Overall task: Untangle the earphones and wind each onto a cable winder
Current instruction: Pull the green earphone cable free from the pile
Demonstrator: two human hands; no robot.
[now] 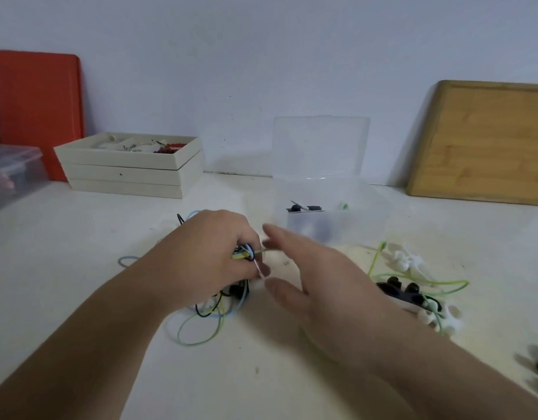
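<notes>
A tangle of thin earphone cables (214,310), blue, green, black and white, lies at the middle of the table. My left hand (213,262) grips a bunch of these cables a little above the table, fingers curled round them. My right hand (316,286) hovers just to the right with fingers straight and spread, holding nothing; it is blurred. A green cable (413,281) runs rightward past the right hand to a black cable winder (404,291) and white winders (407,259).
A clear plastic box (331,219) with its lid up stands behind the hands, small dark parts inside. Stacked cream trays (128,171) sit at the back left by a red board (37,110). A wooden board (480,144) leans at the back right.
</notes>
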